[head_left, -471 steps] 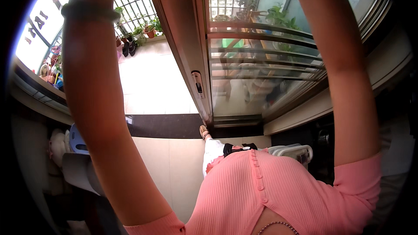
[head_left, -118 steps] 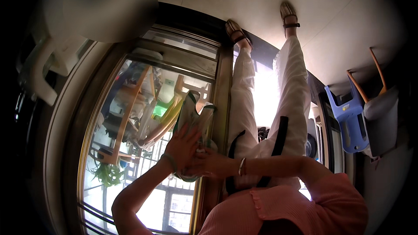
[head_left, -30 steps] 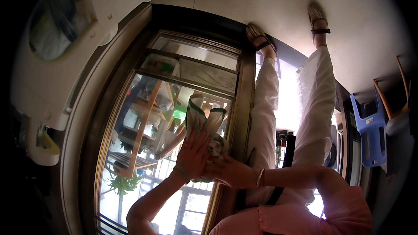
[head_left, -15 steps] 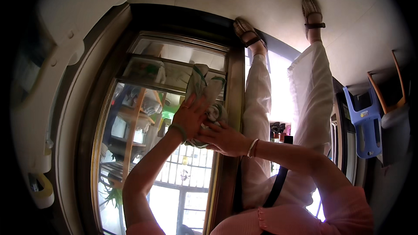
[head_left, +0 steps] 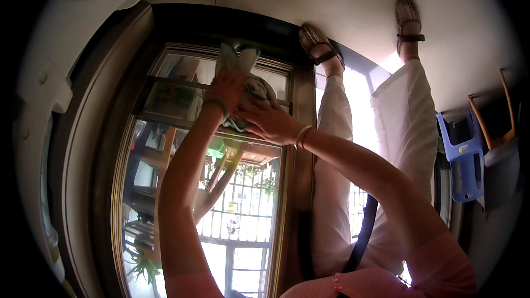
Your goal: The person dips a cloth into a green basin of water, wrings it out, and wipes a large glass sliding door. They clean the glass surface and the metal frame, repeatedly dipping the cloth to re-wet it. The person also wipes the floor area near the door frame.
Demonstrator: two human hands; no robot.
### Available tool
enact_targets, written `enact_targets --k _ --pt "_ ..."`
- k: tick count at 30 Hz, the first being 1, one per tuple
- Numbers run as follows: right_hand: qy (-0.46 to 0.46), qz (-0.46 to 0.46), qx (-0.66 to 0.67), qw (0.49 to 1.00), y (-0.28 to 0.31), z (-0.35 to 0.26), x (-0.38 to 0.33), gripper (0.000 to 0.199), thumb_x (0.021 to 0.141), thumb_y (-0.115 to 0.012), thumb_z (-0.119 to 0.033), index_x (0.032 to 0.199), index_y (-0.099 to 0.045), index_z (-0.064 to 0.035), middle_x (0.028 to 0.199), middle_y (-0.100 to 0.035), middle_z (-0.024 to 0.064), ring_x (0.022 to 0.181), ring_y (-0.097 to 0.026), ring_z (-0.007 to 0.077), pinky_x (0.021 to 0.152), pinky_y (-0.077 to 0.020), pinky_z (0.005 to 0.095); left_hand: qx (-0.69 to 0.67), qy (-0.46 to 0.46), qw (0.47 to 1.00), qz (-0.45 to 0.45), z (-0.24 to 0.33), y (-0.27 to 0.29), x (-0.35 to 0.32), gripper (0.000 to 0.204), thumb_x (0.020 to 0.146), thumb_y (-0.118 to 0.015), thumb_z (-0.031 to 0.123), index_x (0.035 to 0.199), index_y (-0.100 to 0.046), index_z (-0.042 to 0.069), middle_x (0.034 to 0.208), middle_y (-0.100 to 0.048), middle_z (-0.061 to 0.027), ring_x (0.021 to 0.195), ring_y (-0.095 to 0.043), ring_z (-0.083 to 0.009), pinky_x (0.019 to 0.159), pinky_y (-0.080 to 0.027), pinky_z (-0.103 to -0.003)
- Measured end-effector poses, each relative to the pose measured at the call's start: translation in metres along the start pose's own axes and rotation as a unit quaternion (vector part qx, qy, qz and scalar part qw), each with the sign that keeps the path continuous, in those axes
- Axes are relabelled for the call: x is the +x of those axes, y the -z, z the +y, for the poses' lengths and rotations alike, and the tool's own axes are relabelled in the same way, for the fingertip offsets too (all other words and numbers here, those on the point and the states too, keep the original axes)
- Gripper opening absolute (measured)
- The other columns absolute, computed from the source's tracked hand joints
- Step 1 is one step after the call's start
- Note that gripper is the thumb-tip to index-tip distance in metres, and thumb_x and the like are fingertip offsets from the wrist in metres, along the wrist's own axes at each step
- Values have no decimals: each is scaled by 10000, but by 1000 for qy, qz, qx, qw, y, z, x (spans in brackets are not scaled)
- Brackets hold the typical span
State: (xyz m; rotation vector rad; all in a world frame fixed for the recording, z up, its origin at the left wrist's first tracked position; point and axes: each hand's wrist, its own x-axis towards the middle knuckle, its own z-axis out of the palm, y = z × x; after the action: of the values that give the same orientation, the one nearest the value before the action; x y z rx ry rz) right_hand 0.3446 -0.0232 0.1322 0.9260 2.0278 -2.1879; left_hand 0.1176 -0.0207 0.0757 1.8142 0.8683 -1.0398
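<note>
One bunched, pale cloth lies against the lower part of the glass door, toward eleven o'clock, under the person's left hand and right hand. The left, with a green bangle at its wrist, lies flat, fingers extended; the right, at its four o'clock, has fingers spread over the cloth. Neither is clenched. Strapped shoes show at one and two o'clock; a blue stool stands at three.

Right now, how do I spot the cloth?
Find the brown-framed glass door left of the white trousers. High in this view, left hand and right hand partly cover a pale, bunched cloth. Unlike the flat panes, two ends poke up.
</note>
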Motion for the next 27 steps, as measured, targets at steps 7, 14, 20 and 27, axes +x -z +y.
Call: enact_targets --k 7,14,20,27 --pt "-4 58 11 998 -13 1 70 495 978 -513 -386 1438 -413 -233 1482 -421 30 1393 -341 288 1119 -258 540 5 73 995 -70 -61 38 -3 528 866 -632 243 1360 -532 86 1522 -371 -105 1437 -295 -269 1189 -249 -399" --pt "63 70 120 988 -16 -98 122 479 935 -576 -355 1389 -460 -257 1462 -440 12 1389 -352 276 1131 -251 547 -46 127 990 39 -127 57 -139 465 948 -428 71 1412 -449 52 1502 -383 -171 1399 -351 -325 1168 -288 -397" --pt "129 108 184 968 -17 -216 70 541 846 -697 -394 1345 -510 -295 1416 -475 -20 1384 -360 263 1140 -231 541 -175 298 937 40 -57 138 -284 476 980 -371 63 1455 -386 30 1525 -355 -151 1410 -333 -321 1182 -271 -391" --pt "253 117 343 897 8 -319 -49 489 823 -698 -287 1294 -568 -278 1394 -494 3 1362 -384 262 1193 -137 565 -72 458 882 -80 99 228 -429 514 1028 -320 220 1499 -308 13 1570 -244 -214 1465 -220 -354 1184 -182 -484"
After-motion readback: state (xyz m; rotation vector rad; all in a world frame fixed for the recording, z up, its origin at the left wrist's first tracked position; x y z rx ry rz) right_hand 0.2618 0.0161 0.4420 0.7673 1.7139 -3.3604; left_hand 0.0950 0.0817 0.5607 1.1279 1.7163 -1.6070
